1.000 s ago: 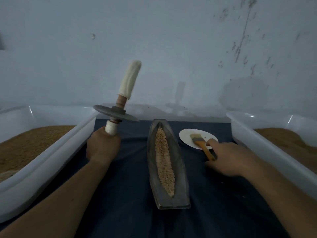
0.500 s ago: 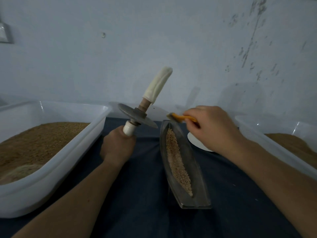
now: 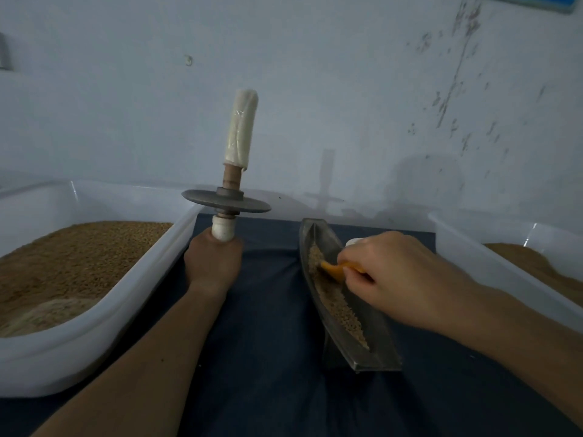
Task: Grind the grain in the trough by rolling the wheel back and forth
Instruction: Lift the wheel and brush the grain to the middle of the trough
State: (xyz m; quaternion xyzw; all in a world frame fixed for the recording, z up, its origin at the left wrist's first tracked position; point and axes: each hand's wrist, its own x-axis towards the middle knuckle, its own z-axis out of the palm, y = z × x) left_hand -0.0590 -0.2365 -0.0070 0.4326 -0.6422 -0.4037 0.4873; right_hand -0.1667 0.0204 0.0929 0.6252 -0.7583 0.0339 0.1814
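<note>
Dark cloth (image 3: pixel 268 310) bears a pointed metal trough (image 3: pixel 378 335).

A rough grain-milling workroom — scuffed pale wall (image 3: pixel 347 89), white grain-filled tubs (image 3: pixel 63 357), dark cloth-covered bench (image 3: pixel 268 357).

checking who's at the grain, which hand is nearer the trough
Right. The right hand is over the trough, holding a brush to the grain; the left hand is off to its left, holding the wheel.

There are two white tubs, the left tub (image 3: pixel 94 342) and the right tub (image 3: pixel 504 272). One trough (image 3: pixel 375 329), one wheel (image 3: pixel 226 201) and one brush (image 3: pixel 334 269) show. Two hands: left hand (image 3: pixel 214 263), right hand (image 3: pixel 400 272).
</note>
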